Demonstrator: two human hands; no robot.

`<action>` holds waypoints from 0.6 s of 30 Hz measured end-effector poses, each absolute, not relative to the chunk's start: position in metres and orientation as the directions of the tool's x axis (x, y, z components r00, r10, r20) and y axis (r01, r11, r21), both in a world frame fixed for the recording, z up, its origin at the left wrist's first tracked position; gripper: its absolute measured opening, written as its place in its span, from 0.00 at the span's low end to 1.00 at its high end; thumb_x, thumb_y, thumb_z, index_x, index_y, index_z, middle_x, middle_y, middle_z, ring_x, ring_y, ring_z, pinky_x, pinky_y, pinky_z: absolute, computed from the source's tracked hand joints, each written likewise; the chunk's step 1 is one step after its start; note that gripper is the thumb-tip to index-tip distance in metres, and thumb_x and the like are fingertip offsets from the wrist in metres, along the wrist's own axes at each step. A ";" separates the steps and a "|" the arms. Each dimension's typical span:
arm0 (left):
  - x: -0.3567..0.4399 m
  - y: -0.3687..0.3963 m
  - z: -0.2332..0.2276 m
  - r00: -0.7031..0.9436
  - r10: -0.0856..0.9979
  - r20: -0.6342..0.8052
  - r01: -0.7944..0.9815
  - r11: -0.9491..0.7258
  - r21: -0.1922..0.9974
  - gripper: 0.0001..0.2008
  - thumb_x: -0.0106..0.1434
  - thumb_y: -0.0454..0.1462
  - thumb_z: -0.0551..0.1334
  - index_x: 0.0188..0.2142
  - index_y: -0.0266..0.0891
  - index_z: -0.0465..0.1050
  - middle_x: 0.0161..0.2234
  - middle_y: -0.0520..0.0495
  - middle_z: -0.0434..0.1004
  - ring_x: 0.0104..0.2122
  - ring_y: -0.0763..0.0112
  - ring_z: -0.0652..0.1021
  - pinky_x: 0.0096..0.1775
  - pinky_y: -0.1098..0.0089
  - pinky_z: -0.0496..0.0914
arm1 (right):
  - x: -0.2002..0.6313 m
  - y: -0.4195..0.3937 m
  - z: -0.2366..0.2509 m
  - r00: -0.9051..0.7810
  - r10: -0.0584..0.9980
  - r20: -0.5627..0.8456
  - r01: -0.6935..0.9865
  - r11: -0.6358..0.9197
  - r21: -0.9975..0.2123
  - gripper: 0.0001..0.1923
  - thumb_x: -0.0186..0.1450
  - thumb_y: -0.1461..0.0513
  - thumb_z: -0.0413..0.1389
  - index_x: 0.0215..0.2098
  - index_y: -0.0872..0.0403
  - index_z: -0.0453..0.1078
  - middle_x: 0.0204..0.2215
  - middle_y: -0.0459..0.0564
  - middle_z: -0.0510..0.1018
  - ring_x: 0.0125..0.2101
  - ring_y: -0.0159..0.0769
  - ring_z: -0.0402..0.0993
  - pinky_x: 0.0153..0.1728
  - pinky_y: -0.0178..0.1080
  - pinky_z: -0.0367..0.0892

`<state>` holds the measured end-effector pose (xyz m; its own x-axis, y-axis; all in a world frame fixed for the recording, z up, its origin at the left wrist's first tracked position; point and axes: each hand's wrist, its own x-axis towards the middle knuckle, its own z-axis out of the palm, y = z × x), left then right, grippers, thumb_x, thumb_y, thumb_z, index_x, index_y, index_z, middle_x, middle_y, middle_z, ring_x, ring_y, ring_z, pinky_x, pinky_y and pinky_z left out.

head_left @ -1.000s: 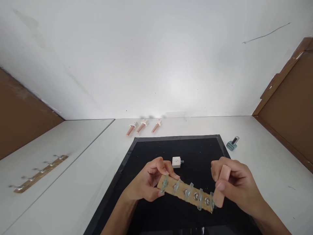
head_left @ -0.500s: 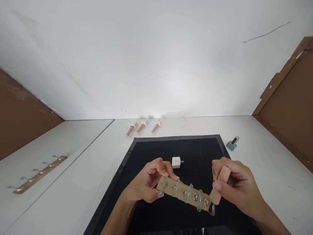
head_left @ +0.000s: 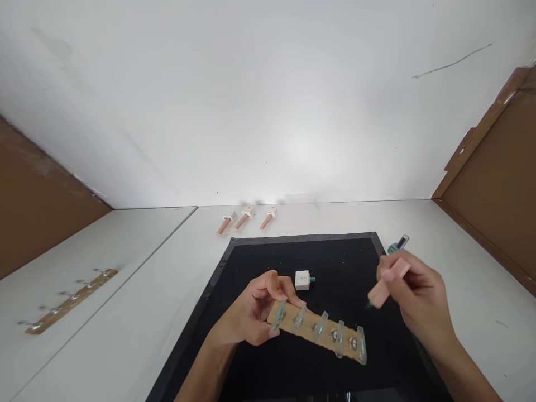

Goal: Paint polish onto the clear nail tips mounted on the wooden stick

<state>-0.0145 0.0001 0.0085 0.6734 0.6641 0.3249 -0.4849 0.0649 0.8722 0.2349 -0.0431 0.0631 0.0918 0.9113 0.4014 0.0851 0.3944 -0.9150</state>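
Cardboard strip of clear false nail tips (head_left: 319,333) sits pinched at one end in the left hand (head_left: 251,315) above the black mat (head_left: 234,268). Right hand (head_left: 414,293) grips a pink brush cap (head_left: 389,283), lifted clear; I judge painting underway, several tips apparently unpainted.

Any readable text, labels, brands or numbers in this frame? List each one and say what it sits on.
None can be read.
White cube on the black mat: a faint mark on its face, too small and blurred to read.
Cardboard strip in the left hand, pink cap in the right hand: no print shows.
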 end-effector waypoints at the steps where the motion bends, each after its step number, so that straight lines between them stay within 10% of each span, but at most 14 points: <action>1: -0.014 0.000 0.008 0.668 0.668 0.329 -0.490 0.062 0.870 0.13 0.53 0.31 0.68 0.37 0.46 0.71 0.38 0.50 0.78 0.40 0.67 0.80 0.38 0.68 0.75 | 0.237 -0.039 0.062 0.188 0.892 0.411 0.099 0.399 -0.911 0.14 0.64 0.54 0.59 0.24 0.50 0.70 0.16 0.42 0.74 0.19 0.30 0.65 0.18 0.33 0.60; 5: -0.010 -0.001 0.007 0.607 0.734 0.306 -0.502 0.055 0.863 0.12 0.52 0.31 0.70 0.34 0.43 0.71 0.38 0.51 0.79 0.37 0.72 0.79 0.36 0.74 0.72 | 0.247 -0.028 0.062 0.309 0.858 0.410 0.086 0.404 -0.911 0.12 0.64 0.51 0.58 0.29 0.50 0.74 0.22 0.44 0.79 0.17 0.29 0.68 0.23 0.35 0.67; 10: 0.001 -0.008 0.010 0.463 0.851 0.248 -0.536 0.045 0.843 0.14 0.49 0.32 0.72 0.30 0.42 0.69 0.35 0.55 0.79 0.35 0.77 0.78 0.37 0.77 0.70 | 0.251 -0.039 0.067 0.132 0.923 0.362 0.113 0.349 -0.930 0.12 0.67 0.48 0.51 0.40 0.46 0.67 0.34 0.47 0.84 0.38 0.40 0.79 0.43 0.45 0.70; 18: 0.006 -0.017 0.013 0.505 0.834 0.225 -0.477 0.052 0.877 0.17 0.47 0.36 0.73 0.28 0.42 0.64 0.34 0.53 0.76 0.39 0.69 0.78 0.38 0.71 0.69 | 0.259 -0.075 0.037 -0.057 0.962 0.268 0.269 0.273 -0.923 0.15 0.65 0.50 0.55 0.32 0.45 0.53 0.45 0.48 0.81 0.61 0.45 0.60 0.58 0.59 0.55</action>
<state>0.0064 -0.0173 0.0135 0.5045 0.8335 0.2250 -0.4770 0.0518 0.8774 0.2591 -0.0752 0.0374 -0.0571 0.9617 0.2681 0.2694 0.2734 -0.9234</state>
